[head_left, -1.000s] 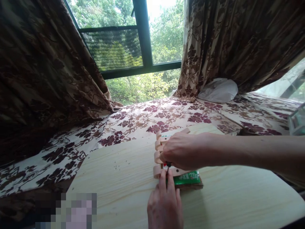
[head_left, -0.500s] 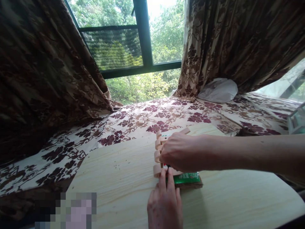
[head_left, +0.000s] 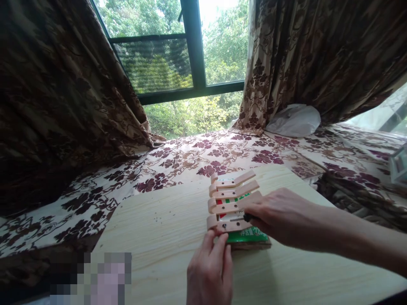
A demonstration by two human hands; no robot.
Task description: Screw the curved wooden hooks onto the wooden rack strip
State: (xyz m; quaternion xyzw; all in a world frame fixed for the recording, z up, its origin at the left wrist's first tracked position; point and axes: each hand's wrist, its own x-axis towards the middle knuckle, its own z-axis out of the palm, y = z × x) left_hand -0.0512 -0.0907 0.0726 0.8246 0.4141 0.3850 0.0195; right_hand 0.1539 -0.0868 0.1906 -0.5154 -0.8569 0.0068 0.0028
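Note:
Several pale wooden strips (head_left: 227, 225), each with a curled left end and dark screws, lie side by side across a green packet (head_left: 251, 235). My left hand (head_left: 210, 267) has its fingertips pressed at the near edge of the closest strip, beside its left screw. Closed around what looks like a small screwdriver (head_left: 246, 217) is my right hand (head_left: 270, 212). The tool's thin shaft points left over the strips, and its handle is mostly hidden in my fingers.
A light wood-grain board (head_left: 152, 241) carries the work, with tiny dark crumbs on its left part. Beyond it spreads a floral cloth (head_left: 190, 154). A white plastic bag (head_left: 294, 120) rests by the curtain at the back right.
My right hand has drawn back to the right with the tool, uncovering the strips and their screws. My left hand has shifted slightly left and nearer to me.

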